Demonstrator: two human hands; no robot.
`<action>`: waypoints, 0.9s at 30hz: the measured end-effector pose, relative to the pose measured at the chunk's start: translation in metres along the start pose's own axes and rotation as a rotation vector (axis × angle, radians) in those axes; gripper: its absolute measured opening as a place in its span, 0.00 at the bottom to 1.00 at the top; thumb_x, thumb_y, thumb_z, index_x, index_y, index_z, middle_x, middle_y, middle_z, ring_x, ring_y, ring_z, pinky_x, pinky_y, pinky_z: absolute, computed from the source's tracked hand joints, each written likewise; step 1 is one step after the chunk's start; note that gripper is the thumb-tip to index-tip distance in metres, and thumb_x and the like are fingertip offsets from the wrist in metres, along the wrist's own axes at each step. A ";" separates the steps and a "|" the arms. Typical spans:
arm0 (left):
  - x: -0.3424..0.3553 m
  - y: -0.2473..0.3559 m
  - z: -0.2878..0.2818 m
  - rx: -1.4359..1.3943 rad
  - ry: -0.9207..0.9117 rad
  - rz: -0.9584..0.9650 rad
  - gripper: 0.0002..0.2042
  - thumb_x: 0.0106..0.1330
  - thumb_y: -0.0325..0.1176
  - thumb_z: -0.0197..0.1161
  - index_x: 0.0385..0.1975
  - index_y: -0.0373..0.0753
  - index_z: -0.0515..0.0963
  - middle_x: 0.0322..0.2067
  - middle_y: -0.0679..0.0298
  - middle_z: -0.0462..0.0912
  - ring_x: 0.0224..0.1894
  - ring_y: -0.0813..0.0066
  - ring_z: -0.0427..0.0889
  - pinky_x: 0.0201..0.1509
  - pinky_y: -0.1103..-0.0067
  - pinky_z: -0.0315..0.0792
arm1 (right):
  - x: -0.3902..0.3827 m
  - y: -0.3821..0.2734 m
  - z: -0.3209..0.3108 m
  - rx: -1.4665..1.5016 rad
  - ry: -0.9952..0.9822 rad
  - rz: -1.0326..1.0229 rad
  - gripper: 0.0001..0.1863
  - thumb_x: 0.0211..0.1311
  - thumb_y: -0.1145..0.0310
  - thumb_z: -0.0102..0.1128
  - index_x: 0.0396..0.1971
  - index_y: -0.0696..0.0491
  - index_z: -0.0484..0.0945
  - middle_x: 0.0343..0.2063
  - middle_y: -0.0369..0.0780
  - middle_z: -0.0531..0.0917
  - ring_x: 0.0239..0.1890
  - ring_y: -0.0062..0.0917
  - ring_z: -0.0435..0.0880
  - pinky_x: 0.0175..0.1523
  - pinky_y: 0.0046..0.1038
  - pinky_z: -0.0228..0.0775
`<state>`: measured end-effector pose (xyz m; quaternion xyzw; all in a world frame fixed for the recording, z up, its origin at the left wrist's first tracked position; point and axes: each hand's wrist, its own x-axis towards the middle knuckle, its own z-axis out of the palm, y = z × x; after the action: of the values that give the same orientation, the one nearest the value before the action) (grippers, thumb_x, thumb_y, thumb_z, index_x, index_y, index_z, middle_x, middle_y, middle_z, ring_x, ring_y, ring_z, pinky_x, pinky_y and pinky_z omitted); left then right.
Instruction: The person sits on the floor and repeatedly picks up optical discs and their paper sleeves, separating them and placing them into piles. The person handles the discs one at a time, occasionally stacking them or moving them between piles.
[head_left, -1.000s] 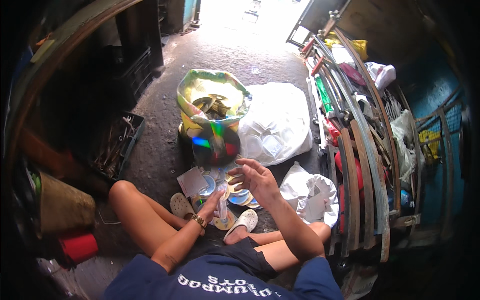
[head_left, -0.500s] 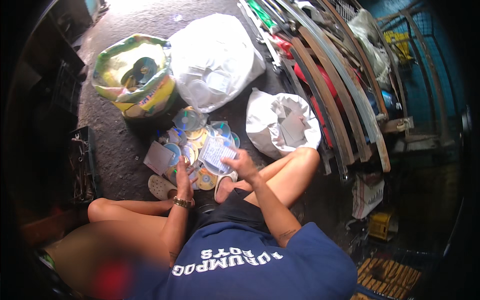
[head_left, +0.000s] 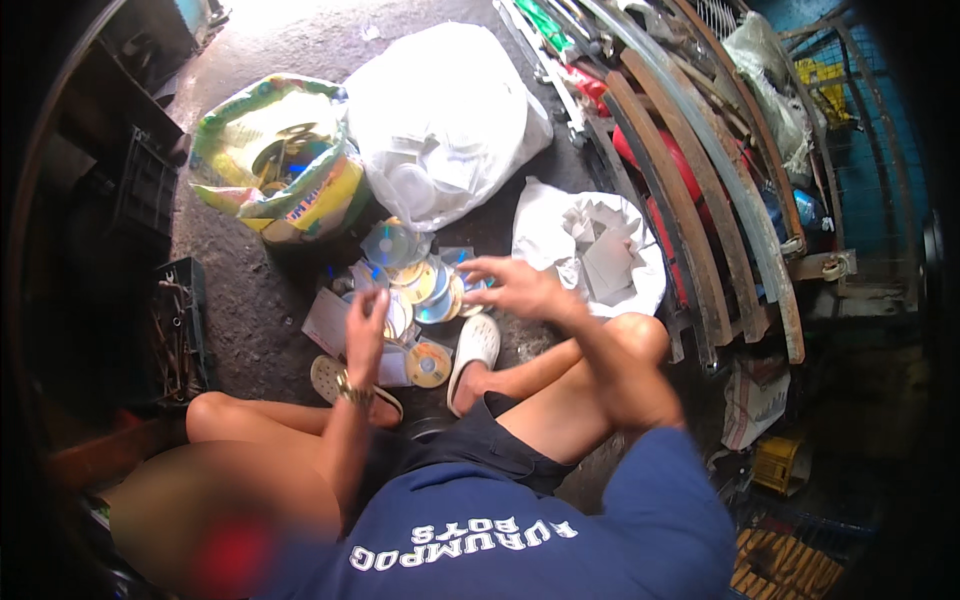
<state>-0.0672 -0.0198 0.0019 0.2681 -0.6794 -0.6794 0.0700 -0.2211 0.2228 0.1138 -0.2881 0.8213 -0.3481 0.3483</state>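
Observation:
A loose pile of discs, silver-blue and yellow-labelled, lies on the floor between my feet, mixed with flat paper sleeves. My left hand, with a watch on its wrist, hovers at the pile's near left side beside a silver disc. Its fingers point upward and look slightly apart; I see nothing held in them. My right hand is over the pile's right side, fingers stretched and apart, holding nothing. One yellow-labelled disc lies nearest me. A pale square sleeve sits at the pile's left edge.
Behind the pile stand a yellow-green sack with discs inside and a white plastic bag of clear cases. A white sack with pale sheets is by my right knee. Metal bars lie stacked at right; a tool crate is at left.
The written-on sleeve and disc that my right hand held are gone from it. That hand has opened and moved right and up. My left hand stays near the pile's left side.

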 end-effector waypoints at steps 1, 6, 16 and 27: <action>0.024 0.017 0.004 -0.034 -0.024 0.132 0.16 0.75 0.40 0.65 0.50 0.33 0.80 0.43 0.62 0.84 0.44 0.76 0.80 0.48 0.78 0.75 | 0.000 0.002 -0.032 -0.137 -0.069 -0.127 0.33 0.64 0.51 0.72 0.64 0.53 0.78 0.49 0.47 0.89 0.53 0.36 0.88 0.58 0.34 0.78; 0.241 0.101 0.042 0.066 -0.036 0.267 0.22 0.78 0.47 0.58 0.59 0.35 0.76 0.46 0.64 0.82 0.46 0.73 0.80 0.48 0.78 0.73 | 0.074 0.060 -0.183 0.274 0.116 0.139 0.30 0.69 0.53 0.66 0.66 0.52 0.75 0.52 0.38 0.85 0.47 0.24 0.86 0.46 0.30 0.81; 0.545 0.071 0.060 0.372 0.121 -0.347 0.29 0.75 0.58 0.54 0.56 0.35 0.79 0.47 0.54 0.88 0.43 0.59 0.89 0.48 0.63 0.82 | 0.270 0.242 -0.185 1.034 0.520 0.477 0.35 0.73 0.42 0.58 0.70 0.50 0.69 0.68 0.40 0.72 0.69 0.40 0.70 0.67 0.56 0.66; 0.562 0.259 0.002 0.377 0.111 0.152 0.10 0.67 0.35 0.70 0.43 0.37 0.83 0.25 0.63 0.79 0.22 0.68 0.79 0.28 0.67 0.77 | 0.198 0.210 -0.364 0.941 1.083 -0.084 0.18 0.52 0.80 0.60 0.46 0.64 0.81 0.38 0.46 0.85 0.38 0.35 0.86 0.47 0.37 0.81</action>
<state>-0.6130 -0.2938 0.0990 0.2616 -0.8078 -0.5172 0.1071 -0.6679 0.3403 0.0658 0.0743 0.6298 -0.7724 -0.0345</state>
